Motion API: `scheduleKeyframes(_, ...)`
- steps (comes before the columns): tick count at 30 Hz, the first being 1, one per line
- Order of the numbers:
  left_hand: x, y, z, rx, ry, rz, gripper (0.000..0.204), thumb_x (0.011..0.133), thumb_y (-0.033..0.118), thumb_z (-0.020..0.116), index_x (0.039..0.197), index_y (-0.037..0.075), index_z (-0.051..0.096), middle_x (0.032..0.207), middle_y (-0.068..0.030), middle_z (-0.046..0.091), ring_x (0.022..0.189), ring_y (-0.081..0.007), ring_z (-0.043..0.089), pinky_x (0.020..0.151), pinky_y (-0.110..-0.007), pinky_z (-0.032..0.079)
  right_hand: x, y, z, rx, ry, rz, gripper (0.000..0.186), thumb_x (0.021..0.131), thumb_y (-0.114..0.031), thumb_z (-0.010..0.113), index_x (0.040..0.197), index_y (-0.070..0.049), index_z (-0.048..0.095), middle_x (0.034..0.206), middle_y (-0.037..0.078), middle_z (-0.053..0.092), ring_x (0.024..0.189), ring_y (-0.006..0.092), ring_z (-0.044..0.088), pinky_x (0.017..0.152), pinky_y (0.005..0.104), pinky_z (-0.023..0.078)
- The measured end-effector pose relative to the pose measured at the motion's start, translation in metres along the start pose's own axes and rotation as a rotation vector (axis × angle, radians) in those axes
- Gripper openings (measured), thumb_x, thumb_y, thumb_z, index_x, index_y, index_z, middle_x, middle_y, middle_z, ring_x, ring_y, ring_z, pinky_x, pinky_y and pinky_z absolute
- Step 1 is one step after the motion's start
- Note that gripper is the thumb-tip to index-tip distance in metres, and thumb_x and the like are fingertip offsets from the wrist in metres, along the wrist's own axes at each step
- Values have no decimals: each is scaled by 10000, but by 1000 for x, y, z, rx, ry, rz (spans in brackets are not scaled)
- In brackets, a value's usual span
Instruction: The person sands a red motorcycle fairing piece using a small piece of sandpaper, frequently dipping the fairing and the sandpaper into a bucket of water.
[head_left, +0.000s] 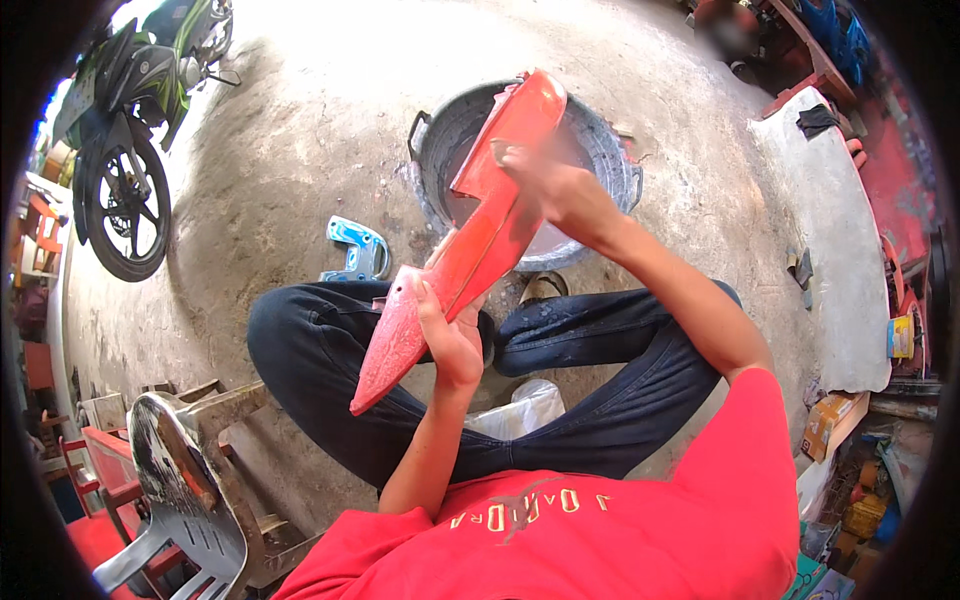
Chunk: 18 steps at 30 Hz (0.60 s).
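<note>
I sit with my legs apart and hold a long red plastic motorcycle panel (470, 250) slanting from my left knee up over a basin. My left hand (448, 335) grips the panel's lower part from underneath. My right hand (545, 180) presses on the upper part with the fingers flat; it looks blurred, and a small pad may lie under the fingers, though I cannot tell. The panel's top end reaches over a round grey metal basin (615, 160) with milky water in it.
A light blue plastic part (358, 248) lies on the concrete by my left knee. A motorcycle (130, 130) stands at the far left. A grey plastic chair (180, 490) is at lower left. A concrete slab (840, 230) and cluttered boxes line the right.
</note>
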<state>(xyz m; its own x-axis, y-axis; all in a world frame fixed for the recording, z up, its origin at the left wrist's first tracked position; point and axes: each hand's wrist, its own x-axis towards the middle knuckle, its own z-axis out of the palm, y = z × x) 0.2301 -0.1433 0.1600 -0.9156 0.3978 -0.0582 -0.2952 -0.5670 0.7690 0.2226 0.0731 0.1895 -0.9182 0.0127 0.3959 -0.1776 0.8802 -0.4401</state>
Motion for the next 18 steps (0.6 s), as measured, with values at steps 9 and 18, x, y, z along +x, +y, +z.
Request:
scheduleKeyframes(9,-1,-4,2,-1,24,23,813,1096,624,265,1525,-51,413,1494,-205,548,1372,-347,565,1150,-533,468,-10,-17,9,-49,19,-317,359,963,-133,596,1301,-59,690,1332,154,705,1252,304,683,1088,427,543)
scheduleKeyframes(18,-3,1,5,-222,98,-12,1055,999,820,301,1557,-74,368,1571,-205,470,1458,-341,471,1209,-532,377,-15,-35,6,33,-11,-482,355,950,-82,577,1288,-52,682,1306,167,714,1261,299,678,1102,424,537)
